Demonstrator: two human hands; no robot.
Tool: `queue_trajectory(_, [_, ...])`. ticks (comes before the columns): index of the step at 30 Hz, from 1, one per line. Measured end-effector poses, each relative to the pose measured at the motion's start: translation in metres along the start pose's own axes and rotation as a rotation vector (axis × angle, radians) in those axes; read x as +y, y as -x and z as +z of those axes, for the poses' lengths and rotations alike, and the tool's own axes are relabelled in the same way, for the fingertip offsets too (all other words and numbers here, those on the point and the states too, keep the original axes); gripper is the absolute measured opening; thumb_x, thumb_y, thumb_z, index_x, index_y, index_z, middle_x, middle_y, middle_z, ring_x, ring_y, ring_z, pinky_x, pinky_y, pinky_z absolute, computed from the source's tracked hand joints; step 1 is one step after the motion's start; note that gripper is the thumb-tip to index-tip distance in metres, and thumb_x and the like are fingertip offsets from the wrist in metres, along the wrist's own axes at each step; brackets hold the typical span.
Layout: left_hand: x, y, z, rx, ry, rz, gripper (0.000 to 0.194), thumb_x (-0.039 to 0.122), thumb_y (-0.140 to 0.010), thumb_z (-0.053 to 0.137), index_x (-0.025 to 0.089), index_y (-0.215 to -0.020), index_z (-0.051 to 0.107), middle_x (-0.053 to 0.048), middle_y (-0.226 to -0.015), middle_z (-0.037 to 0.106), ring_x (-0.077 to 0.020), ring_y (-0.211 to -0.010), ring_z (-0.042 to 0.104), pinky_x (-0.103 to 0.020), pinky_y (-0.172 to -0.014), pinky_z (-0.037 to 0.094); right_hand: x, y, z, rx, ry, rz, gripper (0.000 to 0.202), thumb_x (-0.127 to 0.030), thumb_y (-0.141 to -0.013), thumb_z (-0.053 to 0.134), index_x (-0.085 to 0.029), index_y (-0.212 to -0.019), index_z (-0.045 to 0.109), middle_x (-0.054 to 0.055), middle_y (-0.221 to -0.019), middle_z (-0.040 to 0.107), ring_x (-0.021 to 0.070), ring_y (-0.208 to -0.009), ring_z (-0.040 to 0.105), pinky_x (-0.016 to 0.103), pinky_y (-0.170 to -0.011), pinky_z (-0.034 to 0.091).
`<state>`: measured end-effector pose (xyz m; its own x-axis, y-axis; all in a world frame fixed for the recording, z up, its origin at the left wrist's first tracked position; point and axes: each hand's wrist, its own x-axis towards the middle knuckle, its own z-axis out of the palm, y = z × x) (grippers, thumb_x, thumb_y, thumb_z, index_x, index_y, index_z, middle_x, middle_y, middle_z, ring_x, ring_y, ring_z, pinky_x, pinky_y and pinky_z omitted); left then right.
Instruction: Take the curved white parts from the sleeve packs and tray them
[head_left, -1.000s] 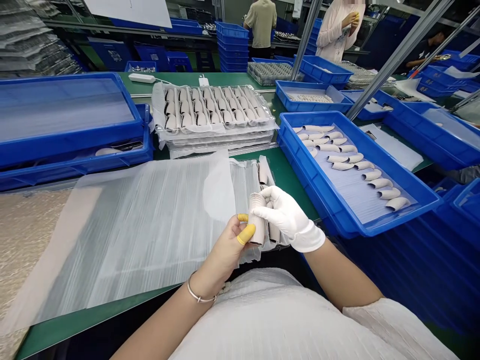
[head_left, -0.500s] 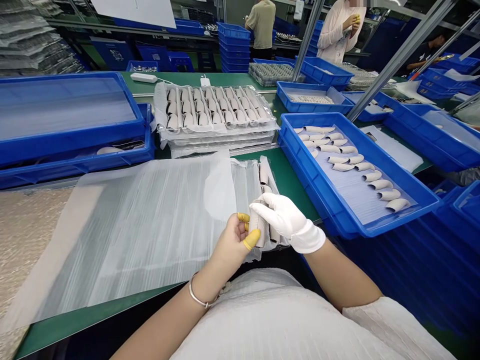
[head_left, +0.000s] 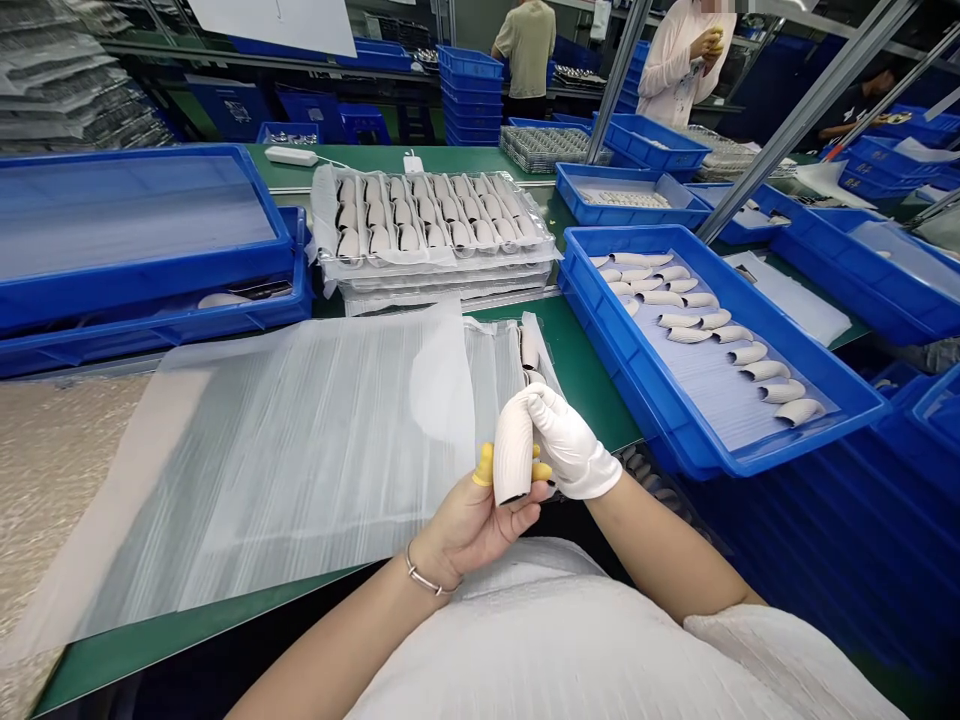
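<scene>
A cream, ribbed, hollow curved shell [head_left: 513, 450] is held upright between my two hands, its open dark end facing down. My left hand [head_left: 487, 510], with yellow finger cots, is closed around its lower part. My right hand [head_left: 574, 445], in a white glove, pinches its upper right side. Just behind the hands lies a tray of similar shells [head_left: 529, 350], mostly covered by a translucent white foam sheet [head_left: 315, 450]. What the tray holds under the sheet is hidden.
Right of my hands stands a blue bin [head_left: 720, 455] with several similar shells on a white liner. Behind are stacked filled trays [head_left: 442, 285]. Blue bins [head_left: 150, 310] stand at the left, and a slanted metal post [head_left: 802, 120] rises at the right. Two people work farther back.
The shell has been turned so its ribbed outer face and open end show. My left hand has rolled palm-up beneath it, and my right hand has moved slightly left and down.
</scene>
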<state>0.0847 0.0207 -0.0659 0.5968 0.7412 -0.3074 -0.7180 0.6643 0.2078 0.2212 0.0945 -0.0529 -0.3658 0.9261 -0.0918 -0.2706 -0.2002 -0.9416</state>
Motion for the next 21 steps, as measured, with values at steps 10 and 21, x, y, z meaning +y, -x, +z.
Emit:
queue_trajectory(10, [0.004,-0.002,0.000,0.159,-0.011,0.154,0.035,0.046,-0.091,0.069,0.013,-0.101,0.069,-0.005,-0.084,0.075,-0.0123,-0.070,0.072,-0.020,-0.069,0.063,-0.004,0.007,-0.015,-0.157,0.351,-0.142,0.102,-0.056,-0.068,0.087,-0.031,-0.152,0.035,0.011,-0.140,0.051,0.0257,-0.119,0.059,0.042,-0.100,0.051])
queue_trajectory(21, [0.000,0.003,-0.004,0.068,-0.088,0.102,0.049,0.053,-0.076,0.080,0.012,-0.102,0.070,-0.007,-0.086,0.073,-0.0118,-0.070,0.070,-0.020,-0.071,0.061,-0.014,0.005,-0.004,0.139,0.195,-0.191,0.028,-0.048,-0.090,0.068,-0.021,-0.091,0.073,0.004,-0.090,0.072,0.0174,-0.082,0.066,0.033,-0.081,0.054])
